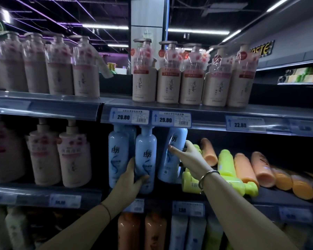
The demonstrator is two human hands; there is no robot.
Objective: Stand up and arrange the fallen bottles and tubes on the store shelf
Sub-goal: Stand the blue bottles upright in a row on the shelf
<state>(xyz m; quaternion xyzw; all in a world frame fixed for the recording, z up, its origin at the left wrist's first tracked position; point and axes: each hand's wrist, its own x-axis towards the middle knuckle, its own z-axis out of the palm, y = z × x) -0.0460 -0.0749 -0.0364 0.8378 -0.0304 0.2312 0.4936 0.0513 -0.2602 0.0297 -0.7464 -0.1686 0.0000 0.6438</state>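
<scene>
My left hand (132, 179) squeezes one standing blue bottle (145, 159) on the middle shelf (287, 200), my right hand (186, 152) wraps the leaning blue bottle (173, 154) beside it, and if I bump too hard, both could fall onto the yellow bottles (226, 170)

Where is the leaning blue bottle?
Middle shelf, centre of the head view: the leaning blue bottle is in the right hand, between an upright blue bottle and fallen yellow bottles.
</scene>
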